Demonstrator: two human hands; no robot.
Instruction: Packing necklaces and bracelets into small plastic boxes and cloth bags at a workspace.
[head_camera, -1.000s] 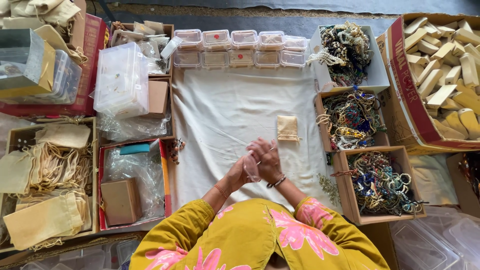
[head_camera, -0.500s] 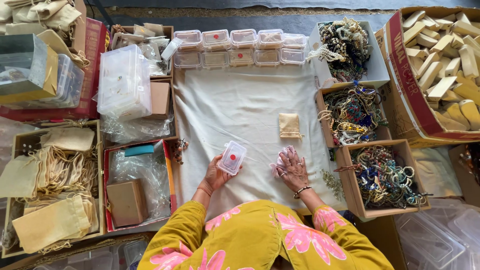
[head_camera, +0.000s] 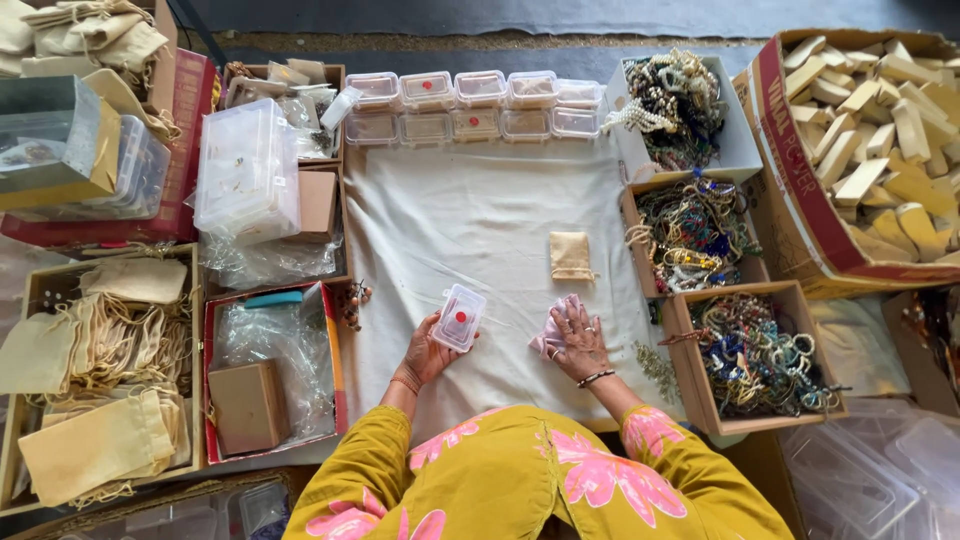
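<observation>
Overhead view, with the white cloth (head_camera: 480, 230) as landmark. Along its far edge I count two rows of small clear boxes (head_camera: 470, 105), which I judge already packed. Its right edge is bounded by three trays of beaded bracelets (head_camera: 700, 230); its left edge by cartons of plastic bags (head_camera: 270, 340). The cloth's centre offers the only open room, broken by one tan pouch (head_camera: 571, 256) right of middle. At the near edge, my left hand (head_camera: 425, 352) grips a small clear box with a red dot (head_camera: 459, 317), lid shut; my right hand (head_camera: 578, 335) presses flat on a pink cloth (head_camera: 550, 335), fingers spread. I judge this box not yet lined up with the rows
</observation>
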